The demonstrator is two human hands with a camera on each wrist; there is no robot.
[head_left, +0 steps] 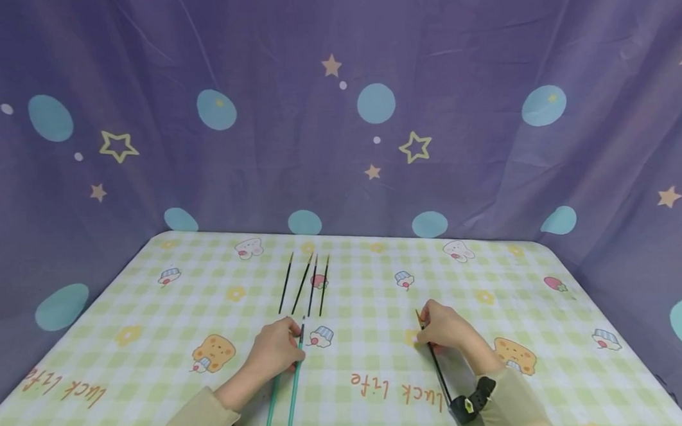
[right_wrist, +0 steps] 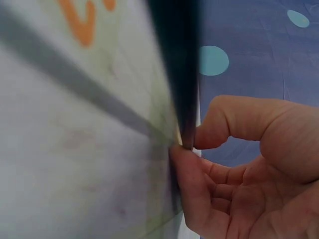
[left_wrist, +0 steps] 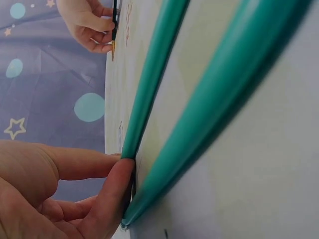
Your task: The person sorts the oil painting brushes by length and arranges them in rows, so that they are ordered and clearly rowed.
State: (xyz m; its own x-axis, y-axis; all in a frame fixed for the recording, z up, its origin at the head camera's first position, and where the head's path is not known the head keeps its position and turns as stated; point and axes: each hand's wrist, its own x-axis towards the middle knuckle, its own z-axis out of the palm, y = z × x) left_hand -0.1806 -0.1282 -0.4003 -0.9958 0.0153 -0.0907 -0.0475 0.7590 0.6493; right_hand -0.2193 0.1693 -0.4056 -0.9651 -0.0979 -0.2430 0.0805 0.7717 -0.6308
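My left hand (head_left: 277,346) pinches a teal-handled paintbrush (head_left: 293,397) between thumb and finger near its bristle end. Just left of it lies a second teal paintbrush (head_left: 271,413), whose front end is hidden behind the hand in the head view. In the left wrist view both teal handles (left_wrist: 154,79) run close over the table. At the right, a dark-handled paintbrush (head_left: 438,370) with a pale tip is pinched by my right hand (head_left: 446,326), also close to the bristles. Its handle slants back toward the wrist, and its shadow falls on the cloth in the right wrist view.
Several thin black paintbrushes (head_left: 303,284) lie side by side beyond my left hand, bristles pointing away. A green checked cloth (head_left: 376,340) with printed cartoons covers the table. Behind the far edge hangs a purple curtain (head_left: 292,157) with stars and dots.
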